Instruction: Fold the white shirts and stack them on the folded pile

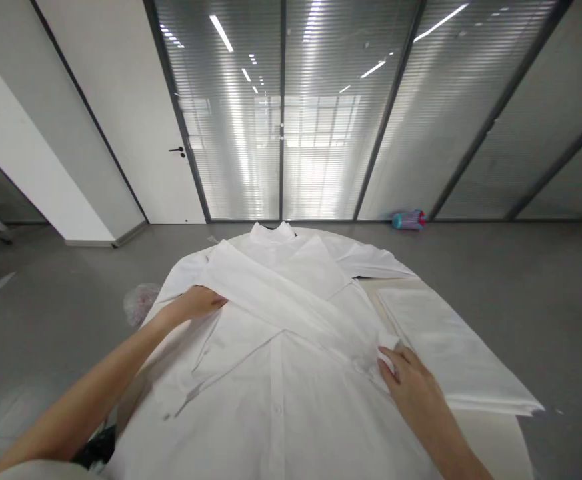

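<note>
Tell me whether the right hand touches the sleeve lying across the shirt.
Touching: the head view shows the right hand pinching the sleeve near its end.

Our bare left forearm (115, 380) stretches forward along the left edge of the table (501, 440), and our left hand (203, 301) rests near that edge, back upward, fingers bent inward towards the middle with their tips partly hidden. From the near side our right forearm (451, 440) slants forward and inward; our right hand (413, 377), short of the right edge, pinches between thumb and forefinger.
</note>
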Available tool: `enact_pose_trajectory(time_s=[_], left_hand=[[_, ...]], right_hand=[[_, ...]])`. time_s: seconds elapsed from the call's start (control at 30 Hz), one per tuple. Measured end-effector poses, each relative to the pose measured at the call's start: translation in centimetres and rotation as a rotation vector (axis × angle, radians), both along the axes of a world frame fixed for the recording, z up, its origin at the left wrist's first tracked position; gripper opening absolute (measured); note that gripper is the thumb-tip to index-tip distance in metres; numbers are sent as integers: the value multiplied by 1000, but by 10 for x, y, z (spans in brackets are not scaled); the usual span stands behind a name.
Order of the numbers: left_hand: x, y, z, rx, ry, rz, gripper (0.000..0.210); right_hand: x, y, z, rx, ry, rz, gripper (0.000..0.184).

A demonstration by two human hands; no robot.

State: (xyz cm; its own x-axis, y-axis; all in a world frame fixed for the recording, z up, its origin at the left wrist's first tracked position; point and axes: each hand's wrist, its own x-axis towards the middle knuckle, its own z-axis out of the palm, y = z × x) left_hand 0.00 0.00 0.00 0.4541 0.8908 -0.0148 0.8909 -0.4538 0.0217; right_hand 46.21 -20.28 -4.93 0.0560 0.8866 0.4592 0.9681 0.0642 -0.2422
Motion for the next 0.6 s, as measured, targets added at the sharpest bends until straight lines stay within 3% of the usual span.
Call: enact_pose_trajectory(time_s=[0.07,0.17,0.23,0.3,0.37,0.43,0.6], left_hand=[[-5,-16,19,-124,31,-104,42],[-10,-31,50,-187,-14,-67,46],[-5,-24,64,-94,-85,9,50],[7,-2,69,67,-143,62,53],[23,30,62,182,-143,89,55],[37,63,45,215,-96,97,62],[54,112,-10,116,-38,241,71]], right_hand=[[0,-1,0,-3,10,4,35],[1,-1,-2,-7,26,5,35],[1,0,-2,-13,26,1,35],[1,0,-1,-13,21,-5,35],[0,0,0,-11,22,-14,35],[1,-1,1,-16,33,-20,34],[1,-2,-1,-13,80,-2,34]])
